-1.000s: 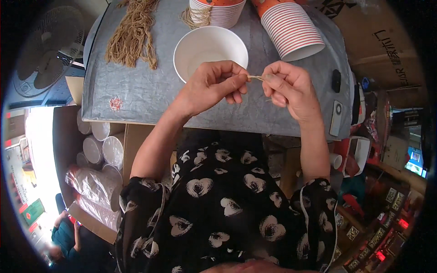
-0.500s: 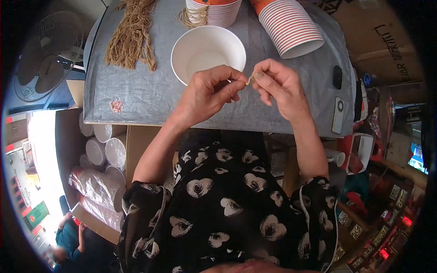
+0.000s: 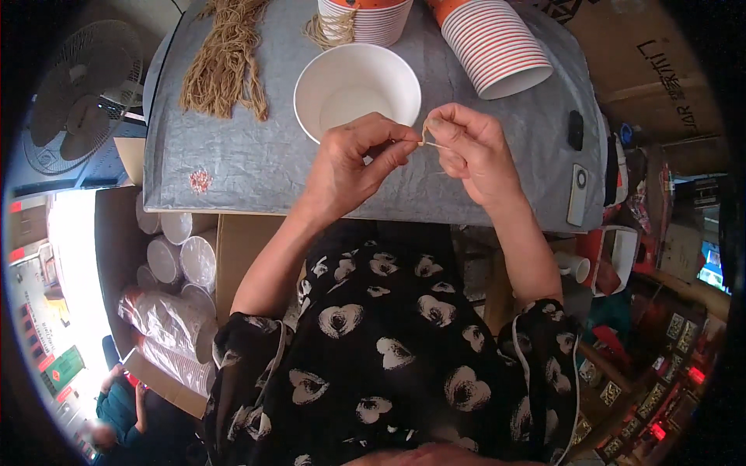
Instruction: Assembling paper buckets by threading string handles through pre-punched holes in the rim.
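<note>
My left hand and my right hand meet above the near half of the table, both closed in a pinch. Between their fingertips runs a short piece of thin tan cord, bent into a small loop near my right thumb. Right behind my left hand stands an open white paper tub, upright, with nothing visible inside. Farther back, a bundle of tan cords lies at the left. More cord hangs against an upright stack of orange-and-white tubs.
Another stack of tubs lies tilted at the back right. Small red-and-white bits are at the table's left. A black object and a silver device rest near the right edge. A box of wrapped tubs and a person are at lower left.
My right fingers have curled in closer around the cord, and a loop now shows between the hands. My left hand has shifted only slightly.
</note>
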`<move>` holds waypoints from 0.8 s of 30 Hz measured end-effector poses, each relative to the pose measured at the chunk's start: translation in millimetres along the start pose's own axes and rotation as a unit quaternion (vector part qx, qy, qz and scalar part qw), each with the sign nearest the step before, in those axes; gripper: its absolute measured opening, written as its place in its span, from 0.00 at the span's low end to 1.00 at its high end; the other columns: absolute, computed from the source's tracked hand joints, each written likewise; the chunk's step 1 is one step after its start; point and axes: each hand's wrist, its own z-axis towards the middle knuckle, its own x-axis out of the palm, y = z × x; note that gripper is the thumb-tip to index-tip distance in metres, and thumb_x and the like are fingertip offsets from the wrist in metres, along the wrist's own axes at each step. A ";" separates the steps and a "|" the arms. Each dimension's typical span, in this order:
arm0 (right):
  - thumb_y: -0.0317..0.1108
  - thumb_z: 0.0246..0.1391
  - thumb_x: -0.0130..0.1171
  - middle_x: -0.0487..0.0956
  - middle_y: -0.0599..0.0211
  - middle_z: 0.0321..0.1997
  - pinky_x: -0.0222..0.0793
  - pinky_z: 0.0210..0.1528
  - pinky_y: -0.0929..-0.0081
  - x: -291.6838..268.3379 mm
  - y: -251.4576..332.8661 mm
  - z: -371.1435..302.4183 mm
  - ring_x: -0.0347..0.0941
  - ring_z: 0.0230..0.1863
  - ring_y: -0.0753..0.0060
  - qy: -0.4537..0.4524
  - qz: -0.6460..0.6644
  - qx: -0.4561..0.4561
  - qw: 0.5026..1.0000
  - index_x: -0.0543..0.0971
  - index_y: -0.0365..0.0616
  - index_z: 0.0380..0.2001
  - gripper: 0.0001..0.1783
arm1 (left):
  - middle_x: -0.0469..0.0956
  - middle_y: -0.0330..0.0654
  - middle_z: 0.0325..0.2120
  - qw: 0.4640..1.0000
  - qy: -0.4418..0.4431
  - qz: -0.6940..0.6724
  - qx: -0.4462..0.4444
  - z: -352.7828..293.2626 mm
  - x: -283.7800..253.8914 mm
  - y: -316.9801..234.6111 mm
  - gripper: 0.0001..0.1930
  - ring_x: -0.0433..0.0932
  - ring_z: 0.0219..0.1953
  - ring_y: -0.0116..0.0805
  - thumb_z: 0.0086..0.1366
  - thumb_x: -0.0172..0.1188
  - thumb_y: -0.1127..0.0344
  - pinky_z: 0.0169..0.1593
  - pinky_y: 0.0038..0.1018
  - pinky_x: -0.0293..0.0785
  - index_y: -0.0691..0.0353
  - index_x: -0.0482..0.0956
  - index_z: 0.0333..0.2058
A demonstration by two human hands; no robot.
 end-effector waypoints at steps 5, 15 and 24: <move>0.33 0.64 0.62 0.68 0.84 0.21 0.45 0.17 0.88 5.2 -2.6 0.2 0.54 0.17 0.94 0.000 0.026 0.032 0.999 0.79 0.40 0.38 0.08 | 0.84 0.41 0.33 0.996 -0.063 0.011 0.062 -2.2 4.2 6.9 0.07 0.85 0.33 0.27 0.63 0.67 0.75 0.38 0.25 0.81 0.67 0.84 0.40; 0.32 0.65 0.58 0.64 0.83 0.18 0.46 0.16 0.88 12.1 -4.6 1.6 0.52 0.15 0.92 -0.002 0.018 0.069 0.997 0.77 0.38 0.39 0.07 | 0.85 0.39 0.33 0.989 -0.120 -0.003 0.084 -4.9 11.8 10.4 0.07 0.85 0.34 0.28 0.62 0.69 0.75 0.38 0.24 0.82 0.64 0.82 0.39; 0.33 0.65 0.59 0.66 0.82 0.21 0.47 0.17 0.87 9.4 -2.9 2.7 0.55 0.18 0.92 -0.006 0.029 0.027 0.999 0.78 0.38 0.40 0.09 | 0.83 0.39 0.32 0.985 -0.139 0.021 0.105 -3.8 6.7 15.5 0.07 0.83 0.32 0.27 0.63 0.67 0.74 0.35 0.23 0.81 0.65 0.81 0.39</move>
